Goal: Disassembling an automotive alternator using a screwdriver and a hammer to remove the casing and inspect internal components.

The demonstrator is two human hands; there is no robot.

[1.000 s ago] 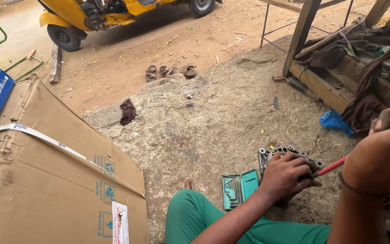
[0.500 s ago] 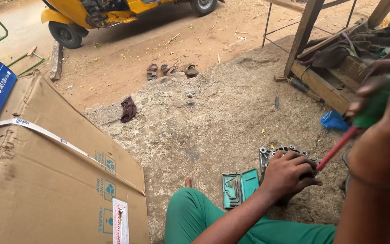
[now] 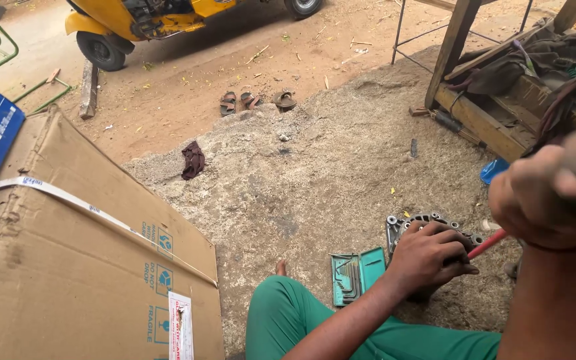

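Observation:
A grey cast-metal housing [image 3: 403,224] lies on the gritty ground in front of me. My left hand [image 3: 428,257] rests over it, fingers curled on its top. A tool with a red shaft [image 3: 489,245] runs from under that hand up to my right hand [image 3: 548,197]. The right hand is a closed fist around the handle, blurred and close to the camera, so the handle is hidden. An open green case of hex keys [image 3: 358,275] lies just left of the housing, beside my green-trousered knee [image 3: 288,313].
A big cardboard box [image 3: 68,267] fills the left. A wooden frame draped with dark cloth [image 3: 481,120] stands at right, with a blue scrap [image 3: 495,170] below it. Farther off are sandals [image 3: 248,101], a dark rag [image 3: 193,160] and a yellow vehicle [image 3: 135,20].
My right hand has shifted left and down a little with the tool, and its green handle no longer shows. The left hand stays on the housing.

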